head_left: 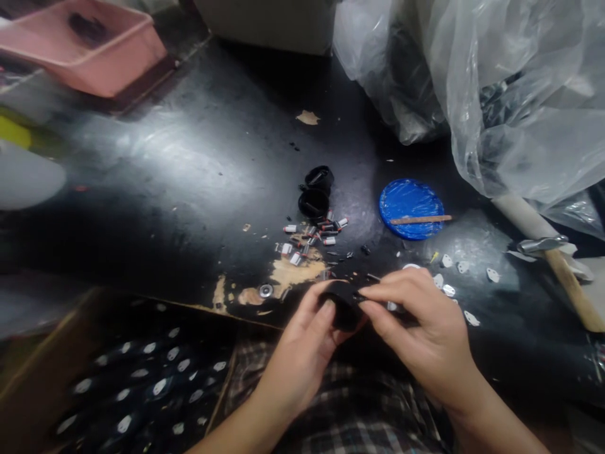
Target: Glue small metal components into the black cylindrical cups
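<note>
My left hand (309, 334) is wrapped round a black cup-shaped part (344, 306) near the front edge of the table. At that part's right side, my right hand (420, 328) pinches with thumb and forefinger; the small thing between the fingertips is too dark to make out. Two more black round parts (314, 203) rest just beyond my hands. Close to them lie several small white, black and red cylinders (295, 258). A small round metal piece (265, 291) sits to the left of my left hand.
A blue round lid (411, 205) carries a thin wooden stick (420, 220). Small white plates (463, 267) and a hammer (567, 271) lie at the right. Plastic bags (529, 113) fill the back right; a pink bin (108, 57) stands back left. Pale pieces (159, 386) lie below the table edge.
</note>
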Available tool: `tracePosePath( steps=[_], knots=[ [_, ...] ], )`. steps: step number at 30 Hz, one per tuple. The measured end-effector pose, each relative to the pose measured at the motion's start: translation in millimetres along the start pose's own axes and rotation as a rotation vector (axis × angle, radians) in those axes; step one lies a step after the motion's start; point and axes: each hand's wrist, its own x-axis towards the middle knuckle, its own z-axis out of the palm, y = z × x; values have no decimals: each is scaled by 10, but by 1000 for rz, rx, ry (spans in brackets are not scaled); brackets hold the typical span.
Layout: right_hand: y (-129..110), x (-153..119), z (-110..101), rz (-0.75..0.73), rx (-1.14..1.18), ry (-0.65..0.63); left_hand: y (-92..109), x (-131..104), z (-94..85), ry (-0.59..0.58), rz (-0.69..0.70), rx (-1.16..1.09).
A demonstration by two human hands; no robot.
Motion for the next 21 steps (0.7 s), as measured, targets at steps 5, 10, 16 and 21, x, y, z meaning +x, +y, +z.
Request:
tracePosePath(
  steps=[5,10,16,21],
  knots=[
    [-27,1,-22,-13,98,-43,23,3,-22,-12,-11,16],
    [-82,68,-140,298,353,-263,112,31,-123,-153,-101,103],
    [-80,-23,-78,145,144,-123,143,48,-125,-110,-116,103],
    [-80,-63,-48,-115,-162,-86,115,72,-89,-80,-91,93]
  ],
)
